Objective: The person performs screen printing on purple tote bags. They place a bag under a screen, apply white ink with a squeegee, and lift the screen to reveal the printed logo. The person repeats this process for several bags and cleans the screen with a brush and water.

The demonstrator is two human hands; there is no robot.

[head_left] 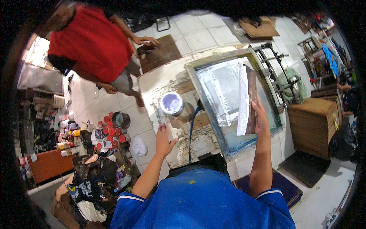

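Note:
My right hand (260,118) grips a squeegee (248,99) with a wooden handle and a thick white coating along its blade, held over a screen-printing frame (218,57). The screen's mesh carries white smears, with blue staining near the frame's lower edge. My left hand (165,143) is open, fingers spread on or just above the left side of the worn white work table (152,84), below a tub (171,102) of pale lilac-white paste. A blue hose or cable (192,126) runs between the tub and the screen.
A person in a red top (91,45) stands at the upper left. Several paint containers (112,131) and heaped items (87,194) cover the lower left. A metal clamp bracket (272,57) adjoins the screen's right side. Stacked brown boards (309,126) and a green bag (289,82) are at right.

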